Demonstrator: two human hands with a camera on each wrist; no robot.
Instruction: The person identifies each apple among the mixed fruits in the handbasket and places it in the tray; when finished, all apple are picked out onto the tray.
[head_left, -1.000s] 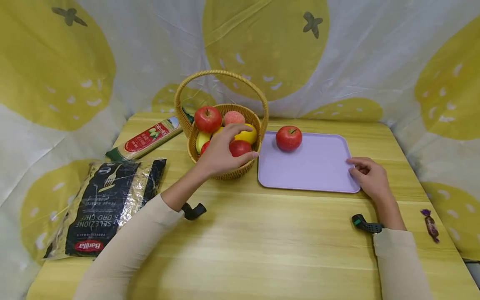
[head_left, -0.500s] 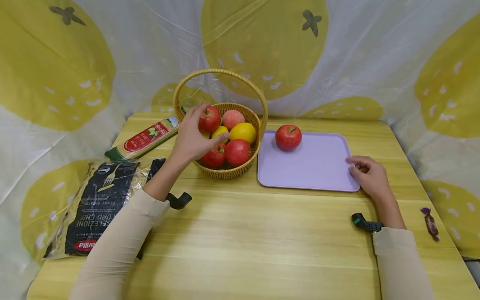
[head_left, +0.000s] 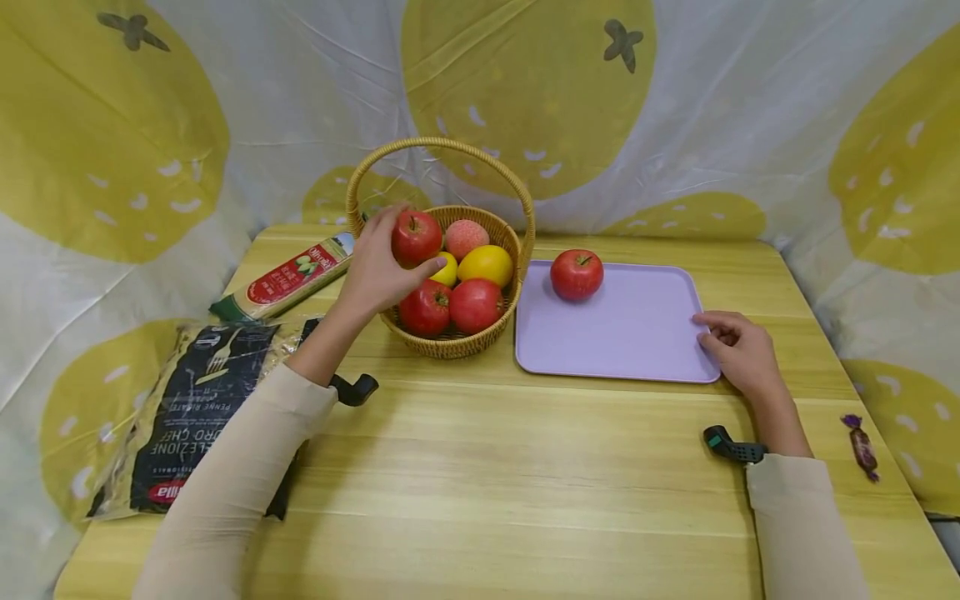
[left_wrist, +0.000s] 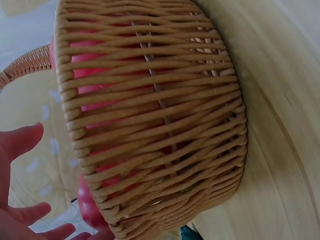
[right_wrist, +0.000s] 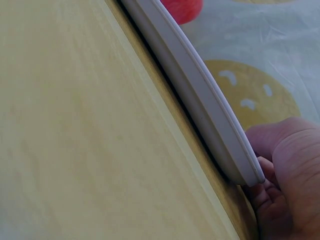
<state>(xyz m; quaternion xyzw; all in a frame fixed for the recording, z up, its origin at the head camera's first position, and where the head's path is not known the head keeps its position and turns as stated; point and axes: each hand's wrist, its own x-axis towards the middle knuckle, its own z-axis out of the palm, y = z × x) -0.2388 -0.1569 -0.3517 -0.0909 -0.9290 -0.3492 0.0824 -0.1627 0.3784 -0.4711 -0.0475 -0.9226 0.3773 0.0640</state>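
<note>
Left grip is standing wide, unclosed, around an apple — basket sitting below. Right grip is pinching the tray.

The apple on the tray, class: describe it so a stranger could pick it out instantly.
On the wooden table, a lilac tray lies right of the wicker basket. Near the tray's back left corner sits a red apple, stem upward. Unlike it, all the other fruit is inside the basket.

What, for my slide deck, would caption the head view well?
Left hand at a red apple in a wicker basket, right hand touching a lilac tray.
</note>
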